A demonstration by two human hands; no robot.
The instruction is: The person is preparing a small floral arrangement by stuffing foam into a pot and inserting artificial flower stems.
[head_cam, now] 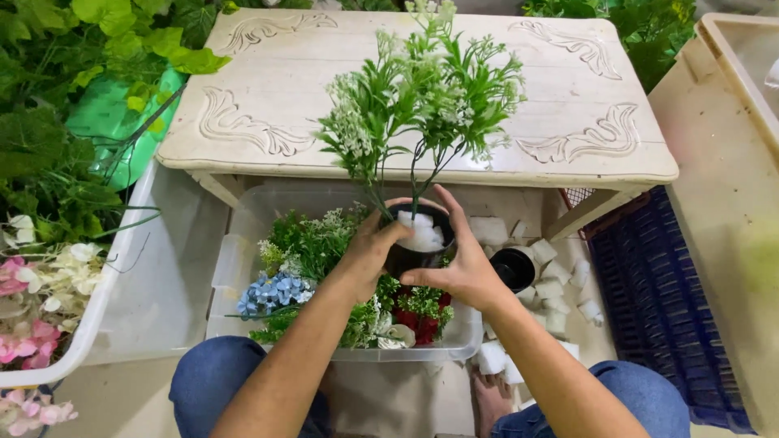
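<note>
We see both forearms reach forward from the knees. The left hand [369, 247] grips the green stems of a faux plant sprig [422, 97] at the rim of a small black pot [414, 251], fingers closed around them. The right hand [462, 264] cups the pot's right side, thumb over the rim, fingers spread along the wall. The pot holds a white foam block [422, 234], and the stems stand upright in it. We find the pot held above the far right corner of a clear plastic bin [243, 243]. The bin holds green sprigs, blue flowers [272, 294] near its left edge and red flowers [418, 320] near its near right corner. A 2nd black pot [514, 269] sits on the floor just right of the bin, among loose foam blocks [552, 288].
</note>
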